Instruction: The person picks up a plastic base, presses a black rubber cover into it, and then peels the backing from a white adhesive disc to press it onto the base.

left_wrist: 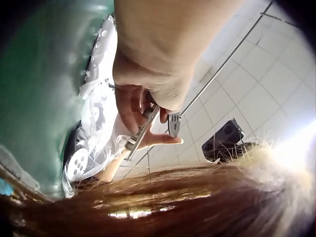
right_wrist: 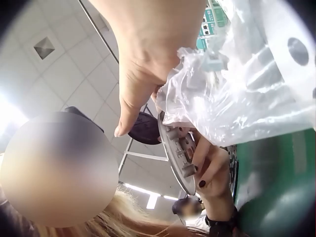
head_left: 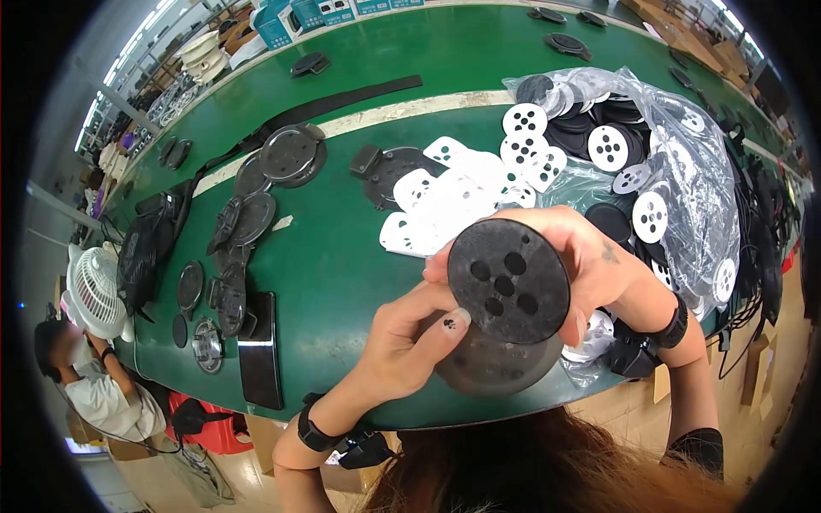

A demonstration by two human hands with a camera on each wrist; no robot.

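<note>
Held up over the table's near edge is a round black pad with several holes (head_left: 539, 312). My right hand (head_left: 590, 265) grips it at the right, with fingers behind and thumb along the rim. Below and behind it shows a round grey base (head_left: 513, 376), mostly covered by the pad. My left hand (head_left: 402, 342) holds this base, its thumb lying at the pad's lower left edge. Seen edge-on in the right wrist view, the base (right_wrist: 175, 153) has knobs on its underside, where left fingers (right_wrist: 203, 168) curl. The black pad (right_wrist: 143, 129) sits beside it there.
White perforated sheets (head_left: 462, 205) lie heaped beyond my hands. At the right, a clear plastic bag (head_left: 697, 162) holds black and white discs. Dark round parts (head_left: 293, 154), a strap (head_left: 342, 101) and a phone (head_left: 261, 368) lie leftward. Another person (head_left: 115, 398) is at the far left.
</note>
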